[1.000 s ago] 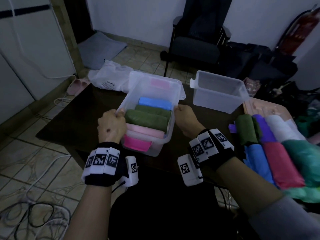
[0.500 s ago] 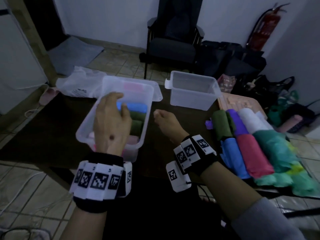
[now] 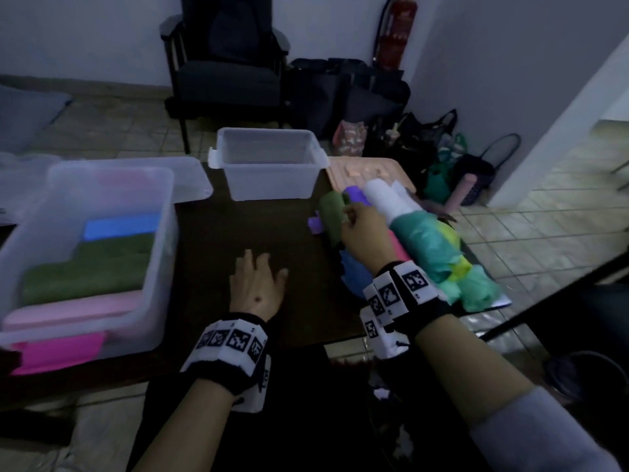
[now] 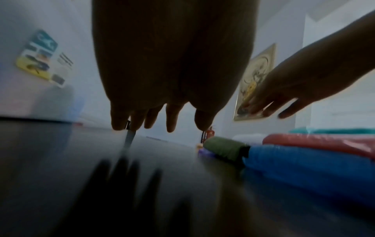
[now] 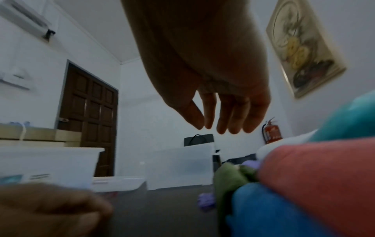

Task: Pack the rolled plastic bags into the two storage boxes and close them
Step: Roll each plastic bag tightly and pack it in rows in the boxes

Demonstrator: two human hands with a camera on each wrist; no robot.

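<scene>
A clear storage box (image 3: 160, 233) at the left of the dark table holds blue, green and pink rolled bags. A second clear box (image 3: 269, 185) stands empty at the table's far side. Loose rolls lie at the right: green (image 3: 332, 216), purple (image 3: 354, 195), white (image 3: 388, 199), blue (image 3: 355, 277), red (image 4: 316, 142) and teal (image 3: 429, 243). My right hand (image 3: 354, 221) hovers over the green and purple rolls with relaxed fingers (image 5: 221, 123), holding nothing. My left hand (image 3: 258, 284) is low over the bare table, fingers (image 4: 170, 120) extended and empty.
A pink lid (image 3: 367, 172) lies behind the loose rolls. Under the filled box's far end lies its translucent lid (image 3: 190, 182). A dark chair (image 3: 224, 69), bags on the floor (image 3: 418, 137) and a fire extinguisher (image 3: 398, 32) stand beyond the table.
Both hands left the filled box. The right hand moved right to above the loose rolls; the left hand came off the box and dropped over the table centre. The head view swung right.
</scene>
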